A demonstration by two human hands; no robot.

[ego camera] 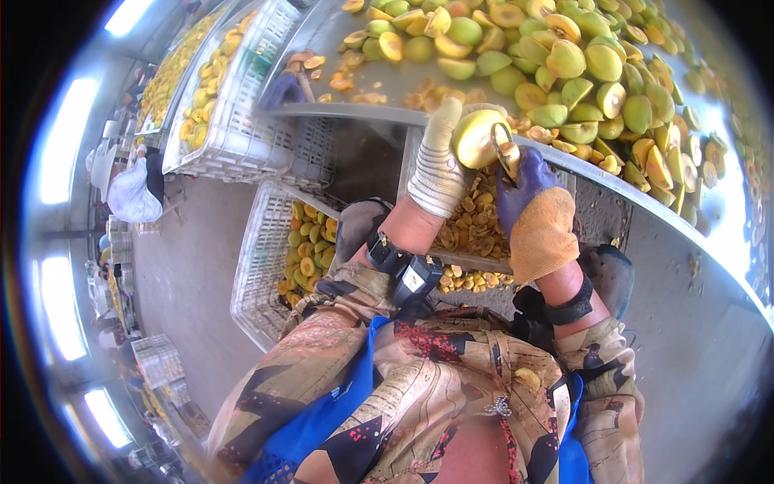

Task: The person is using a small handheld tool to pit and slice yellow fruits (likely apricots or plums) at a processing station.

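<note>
My left hand (pixel 441 163), in a white knitted glove, grips a halved yellow-green fruit (pixel 479 139) with its cut face towards my right. In a purple-coated glove with an orange cuff, my right hand (pixel 527 187) holds a small looped metal coring tool (pixel 500 145) against that cut face. A round brownish piece (pixel 511 158), perhaps a pit, shows at the tool by my right fingers. Both hands are at the near edge of a metal table (pixel 387 113), where many green and yellow fruit halves (pixel 565 59) are heaped.
Below my hands stands a container of fruit scraps (pixel 474 224). A white plastic crate (pixel 260 260) with fruit halves is at the left, another full crate (pixel 242 130) above it. A purple-gloved hand (pixel 287 91) is at the table's left; a person in white (pixel 136 187) is farther off.
</note>
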